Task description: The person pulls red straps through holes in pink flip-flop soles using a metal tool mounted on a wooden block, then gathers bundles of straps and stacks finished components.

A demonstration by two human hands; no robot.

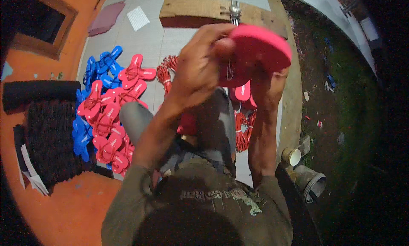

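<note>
Head view: pink sole (272, 44) held up in front of the person, between both hands, nearer than the wooden block (187, 10) on the floor; blurred. Probably foam, so light, soft, bendy, not fragile, a bit grippy; pinching may dent it, best hold is the thick edges with a thumb flat on the face. Left hand (202, 56) pinches the sole at its left side, thumb on the face, fingers behind; thin metal wire loop (230, 69) sits just below that thumb. Right hand (270, 82) is at the sole's lower right, mostly hidden, can't tell how firmly it's closed. Both forearms reach up and forward, left slanting inward, right nearly straight. Pink sandals (104, 112) piled left on floor
</note>
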